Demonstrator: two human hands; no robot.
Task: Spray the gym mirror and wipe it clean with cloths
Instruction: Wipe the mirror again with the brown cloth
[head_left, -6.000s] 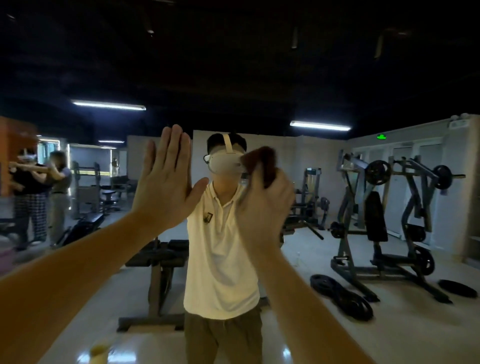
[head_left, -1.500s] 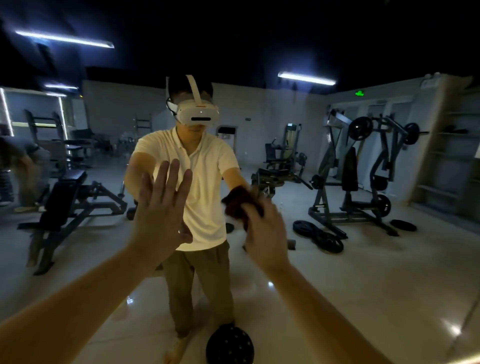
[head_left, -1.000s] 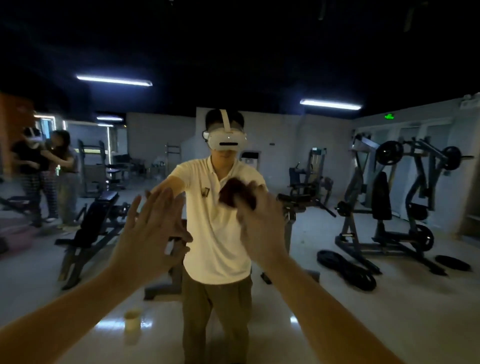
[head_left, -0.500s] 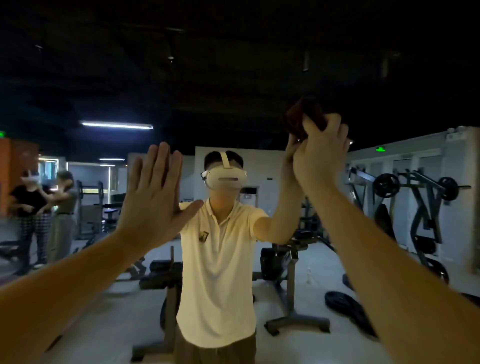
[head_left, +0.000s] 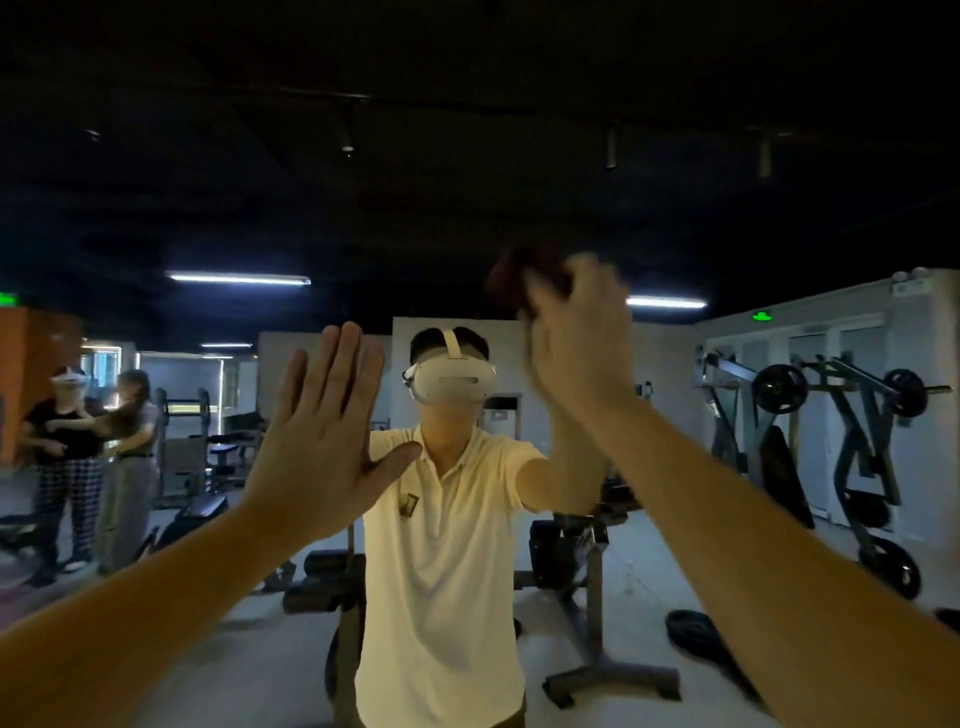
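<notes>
While I press my left hand (head_left: 317, 441) flat and spread against the mirror (head_left: 727, 218) at centre frame, my right hand (head_left: 576, 343) holds its grip closed on the dark cloth (head_left: 519, 275), bunched against the glass at upper centre. To wipe well, I judge I should keep the cloth flat, overlap each pass and work downward. No spray bottle or other container shows; only reflected gym machines (head_left: 831, 441) at right.

glossy glass mirror (head_left: 727, 218); matt, soft dark cloth (head_left: 511, 278).
</notes>
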